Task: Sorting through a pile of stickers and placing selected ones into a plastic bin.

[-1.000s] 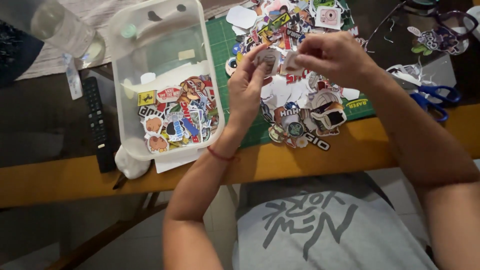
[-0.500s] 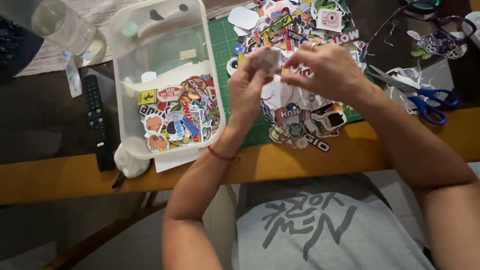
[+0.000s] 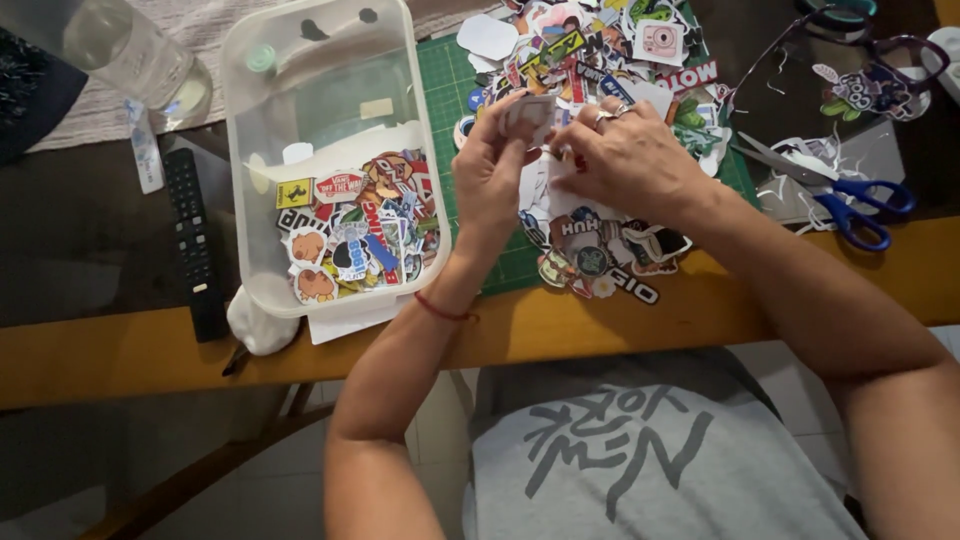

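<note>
My left hand [image 3: 492, 165] and my right hand [image 3: 628, 152] meet above a green cutting mat [image 3: 452, 92], both pinching a small white-backed sticker [image 3: 527, 112] between the fingertips. A ring shows on my right hand and a red cord on my left wrist. Beneath the hands lies a heap of several colourful cut-out stickers [image 3: 600, 255]. Left of my left hand stands a clear plastic box [image 3: 318, 70] with more cut stickers [image 3: 355, 225] piled in its near half.
Blue-handled scissors [image 3: 850, 205] lie at the right among paper scraps. A black remote control [image 3: 192, 240] lies left of the box, a clear bottle [image 3: 125, 45] at the top left. The wooden table edge [image 3: 150, 360] runs along the front.
Both hands have stayed together over the sticker heap, working the small sticker between the fingers. The view has shifted a little; nothing else on the table has moved.
</note>
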